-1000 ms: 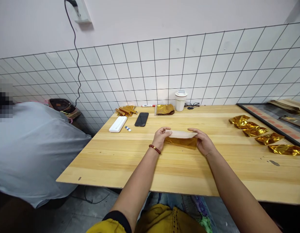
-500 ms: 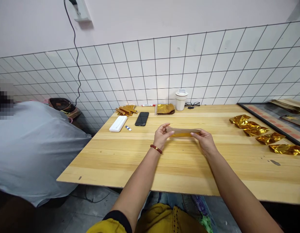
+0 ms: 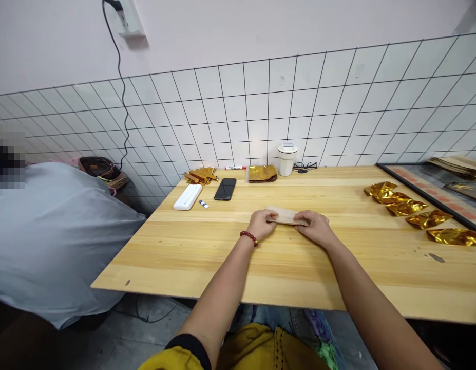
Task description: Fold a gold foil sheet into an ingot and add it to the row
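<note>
A folded strip of brown paper (image 3: 286,215) lies low over the middle of the wooden table (image 3: 207,257), its plain tan side facing up. My left hand (image 3: 262,224), with a dark red bead bracelet (image 3: 249,237) at the wrist, pinches the strip's left end. At the right end, my right hand (image 3: 315,227) grips it between thumb and fingers. Off to the right several twisted gold foil pieces (image 3: 428,219) lie in a slanting row. A stack of gold foil sheets (image 3: 262,173) sits beyond my hands near the wall.
At the back stand a white lidded cup (image 3: 287,160) and glasses (image 3: 305,166). Left of my hands are a black phone (image 3: 225,189), a white power bank (image 3: 187,197) and gold strips (image 3: 201,175). A person in grey (image 3: 64,226) sits left. A black-edged frame (image 3: 434,192) lies right.
Both hands have come lower and slightly nearer, turning the strip; its gold side showed along the lower edge before, and now only the tan side shows.
</note>
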Demonstrator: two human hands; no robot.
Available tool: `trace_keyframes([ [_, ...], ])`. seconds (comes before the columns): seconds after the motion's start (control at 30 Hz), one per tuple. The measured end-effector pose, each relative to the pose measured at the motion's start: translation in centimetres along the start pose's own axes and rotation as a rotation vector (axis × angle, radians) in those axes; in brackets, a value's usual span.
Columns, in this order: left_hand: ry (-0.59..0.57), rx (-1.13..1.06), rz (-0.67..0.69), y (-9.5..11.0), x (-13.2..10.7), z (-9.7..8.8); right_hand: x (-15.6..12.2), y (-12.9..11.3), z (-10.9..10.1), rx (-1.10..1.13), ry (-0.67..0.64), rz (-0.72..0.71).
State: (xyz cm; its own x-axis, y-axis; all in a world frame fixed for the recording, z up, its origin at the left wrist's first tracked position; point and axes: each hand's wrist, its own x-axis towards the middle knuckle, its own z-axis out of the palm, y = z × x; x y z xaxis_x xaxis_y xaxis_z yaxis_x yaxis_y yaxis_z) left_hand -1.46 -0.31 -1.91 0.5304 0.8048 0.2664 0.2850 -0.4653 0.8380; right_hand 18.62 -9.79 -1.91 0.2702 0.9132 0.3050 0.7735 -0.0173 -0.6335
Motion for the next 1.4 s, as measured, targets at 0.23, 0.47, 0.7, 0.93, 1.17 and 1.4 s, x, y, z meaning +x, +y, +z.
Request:
trace_keyframes([
  [0.23, 0.052, -0.19, -0.144, -0.3, 0.3, -0.1, 0.2, 1.1, -0.1, 0.185, 0.013, 0.144],
  [0.47, 0.089, 0.243, -0.086, 1.1, -0.3, -0.6, 0.2, 0.5, -0.2, 0.071, -0.001, 0.224],
  [0.7, 0.039, 0.522, -0.078, 2.2, -0.5, -0.2, 0.1, -1.0, -0.5, -0.071, -0.009, 0.236],
  [0.93, 0.098, 0.577, -0.156, 1.9, -0.6, -0.7, 0.1, -0.1, 0.3, -0.204, 0.031, 0.203],
  [1.17, 0.13, 0.497, -0.284, 1.1, 0.0, -1.6, 0.3, 0.4, 0.3, -0.185, 0.019, 0.21],
  [1.4, 0.111, 0.321, -0.311, 1.4, 0.1, -1.7, 0.3, 0.0, 0.2, -0.126, -0.006, 0.206],
])
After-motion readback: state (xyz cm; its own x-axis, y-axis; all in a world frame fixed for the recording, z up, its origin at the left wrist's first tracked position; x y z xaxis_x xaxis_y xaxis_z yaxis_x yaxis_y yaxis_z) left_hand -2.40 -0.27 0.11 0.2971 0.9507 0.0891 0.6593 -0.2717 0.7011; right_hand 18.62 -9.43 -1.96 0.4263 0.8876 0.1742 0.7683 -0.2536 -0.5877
